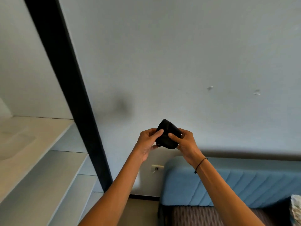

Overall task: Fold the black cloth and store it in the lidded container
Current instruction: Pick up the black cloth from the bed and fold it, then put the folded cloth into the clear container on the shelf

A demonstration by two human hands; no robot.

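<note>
The black cloth [167, 133] is bunched into a small folded wad, held up in the air in front of the pale wall. My left hand [147, 141] grips its left side, thumb on the front. My right hand [185, 142] grips its right side, thumb pressed on the front too; a thin black band circles that wrist. Both arms reach up from the bottom of the view. No lidded container is in view.
White shelves [37, 160] step down at the left, beside a black vertical post [73, 95]. A blue padded headboard [236, 181] and a striped bed cover [203, 216] fill the bottom right. A wall socket [157, 168] sits low between them.
</note>
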